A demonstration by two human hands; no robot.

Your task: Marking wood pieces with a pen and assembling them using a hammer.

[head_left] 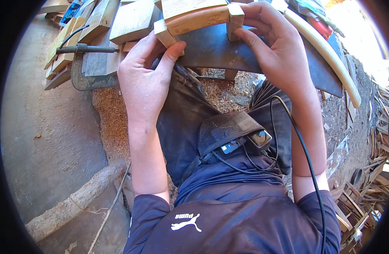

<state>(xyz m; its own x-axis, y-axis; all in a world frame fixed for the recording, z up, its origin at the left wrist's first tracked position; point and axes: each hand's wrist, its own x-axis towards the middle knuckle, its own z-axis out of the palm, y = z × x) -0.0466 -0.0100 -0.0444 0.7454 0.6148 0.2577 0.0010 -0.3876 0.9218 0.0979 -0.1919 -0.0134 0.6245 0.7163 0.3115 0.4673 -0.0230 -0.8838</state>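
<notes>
At the top middle, a pale wooden piece with a curved front edge (198, 21) spans the gap between my hands. A small wooden block (164, 34) stands tilted against its left end, pinched between the thumb and fingers of my left hand (150, 72). Against the right end sits another small wooden block (235, 21). My right hand (281, 46) grips that one, thumb on the near side and fingers behind. Below these pieces lies a dark metal plate (220, 46). The far part of the curved piece is cut off by the frame's upper edge.
Several wooden blocks (133, 21) are stacked at the upper left beside a threaded rod (89, 49). A long curved wooden strip (325, 51) lies right of my right hand. Sawdust (110, 122) covers ground below; wood scraps (376, 173) pile up far right. A black cable (304, 148) crosses my right arm.
</notes>
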